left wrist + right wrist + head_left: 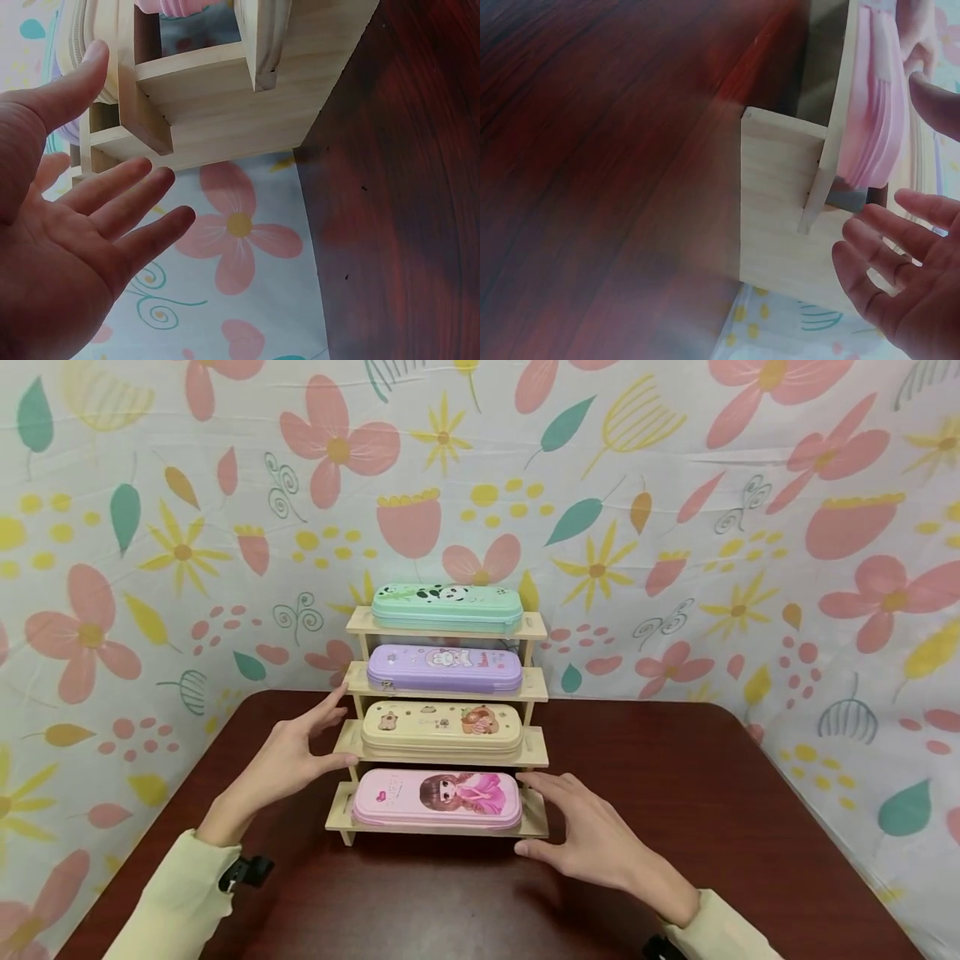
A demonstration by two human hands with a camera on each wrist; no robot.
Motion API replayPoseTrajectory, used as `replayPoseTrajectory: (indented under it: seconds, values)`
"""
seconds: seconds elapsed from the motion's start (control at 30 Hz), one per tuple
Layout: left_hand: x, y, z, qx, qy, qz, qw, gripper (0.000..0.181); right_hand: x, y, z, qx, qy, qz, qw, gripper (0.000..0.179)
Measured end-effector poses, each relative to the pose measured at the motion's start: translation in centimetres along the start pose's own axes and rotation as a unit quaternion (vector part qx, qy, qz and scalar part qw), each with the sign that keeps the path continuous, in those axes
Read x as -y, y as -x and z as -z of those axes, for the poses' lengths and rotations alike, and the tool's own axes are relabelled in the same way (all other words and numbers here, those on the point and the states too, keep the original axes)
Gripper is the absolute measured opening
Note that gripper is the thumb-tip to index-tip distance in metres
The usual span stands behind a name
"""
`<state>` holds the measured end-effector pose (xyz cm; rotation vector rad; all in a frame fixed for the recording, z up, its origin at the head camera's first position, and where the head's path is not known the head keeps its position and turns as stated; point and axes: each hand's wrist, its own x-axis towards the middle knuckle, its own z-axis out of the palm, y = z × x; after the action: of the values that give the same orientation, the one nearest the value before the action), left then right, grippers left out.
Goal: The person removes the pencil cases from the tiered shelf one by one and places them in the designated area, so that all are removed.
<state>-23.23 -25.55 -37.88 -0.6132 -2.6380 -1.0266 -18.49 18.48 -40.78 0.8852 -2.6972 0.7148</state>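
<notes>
A stepped wooden rack bears a pencil case on each tier. From top to bottom these are a mint green panda case, a purple case, a cream case and a pink case with a doll picture. My left hand is at the rack's left side, fingers extended and thumb apart, holding nothing. In the left wrist view its palm faces up beside the rack. At the right end of the lowest tier, my right hand spreads thumb and fingers near the pink case and grips nothing.
The rack stands on a dark red-brown wooden table. Behind and on both sides hangs a white cloth printed with flowers and leaves. Black straps are worn at both wrists, over light sleeves.
</notes>
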Motion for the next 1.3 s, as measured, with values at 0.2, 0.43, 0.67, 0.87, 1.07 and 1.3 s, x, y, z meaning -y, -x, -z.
replayPoseTrajectory:
  seconds: [0.2, 0.43, 0.67, 0.87, 1.07, 1.3]
  values:
    - [-0.1, -0.3, -0.2, -0.002, 0.009, -0.001, 1.0, 0.109, 0.1, -0.1, -0.2, 0.006, -0.008, -0.006, 0.9999, 0.082]
    - [-0.2, -0.4, -0.3, 0.003, 0.018, 0.006, 0.9998, 0.108, 0.2, -0.5, -0.5, 0.011, -0.006, -0.011, 0.9999, 0.085]
    - [-0.1, -0.5, -0.4, 0.005, 0.026, 0.013, 0.9996, 0.109, 0.4, -0.9, -0.9, 0.019, -0.014, -0.027, 0.9994, 0.085]
    - [0.0, -0.4, -0.5, 0.007, 0.031, 0.025, 0.9992, 0.109, 0.4, -1.4, -1.4, 0.019, -0.039, -0.04, 0.9983, 0.083]
    - [0.3, -0.3, -0.6, 0.008, 0.04, 0.031, 0.9987, 0.109, 0.2, -2.2, -1.9, 0.028, -0.095, -0.034, 0.9945, 0.079]
    - [0.4, -0.5, -0.5, 0.008, 0.05, 0.03, 0.9983, 0.108, -0.1, -2.6, -2.1, 0.023, -0.118, -0.044, 0.9917, 0.072]
